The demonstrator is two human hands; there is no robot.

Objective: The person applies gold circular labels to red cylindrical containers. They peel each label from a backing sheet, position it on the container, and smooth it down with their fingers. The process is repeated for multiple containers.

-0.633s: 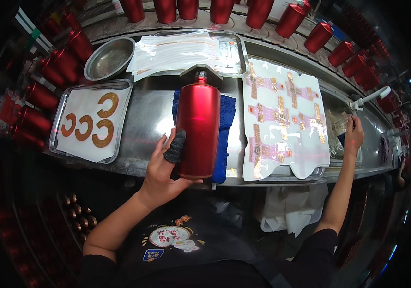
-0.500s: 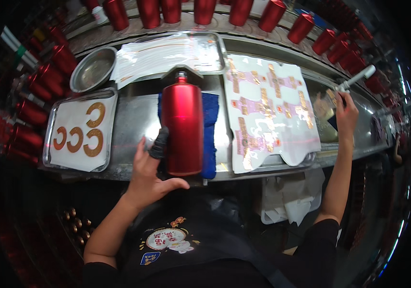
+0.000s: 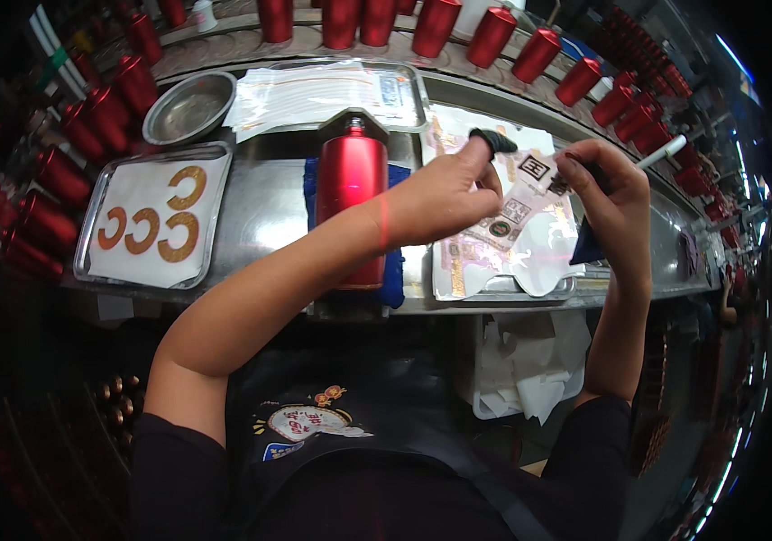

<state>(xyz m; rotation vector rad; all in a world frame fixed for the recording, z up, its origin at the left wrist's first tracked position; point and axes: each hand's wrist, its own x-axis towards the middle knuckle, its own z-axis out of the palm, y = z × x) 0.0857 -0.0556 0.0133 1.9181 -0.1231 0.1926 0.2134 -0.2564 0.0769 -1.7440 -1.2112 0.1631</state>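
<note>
My right hand [image 3: 616, 198] pinches the upper corner of a translucent decal [image 3: 517, 212] with dark square characters and a round mark. A dark blue flat piece [image 3: 587, 245] shows below that hand; whether it is held cannot be made out. My left hand [image 3: 454, 194], with black covering on a finger, is curled at the decal's left edge. What its fingers grip is hidden. A glossy red bottle [image 3: 353, 171] lies on a blue cloth [image 3: 394, 281], its neck pointing away from me, and my left forearm crosses over it. Under the decal are white sheets [image 3: 530, 261] with pink and gold decals.
At left, a metal tray [image 3: 88, 248] carries gold C-shaped pieces [image 3: 179, 236]. Behind it stands a metal bowl [image 3: 189, 108]. A farther tray [image 3: 418, 99] holds white strips. Red bottles [image 3: 437, 27] line a conveyor at the back. Below the bench edge sits a bin of white paper [image 3: 526, 361].
My left hand has left the bottle's side and reached right across it to the decal. My right hand has come in from the far right and now holds the decal.
</note>
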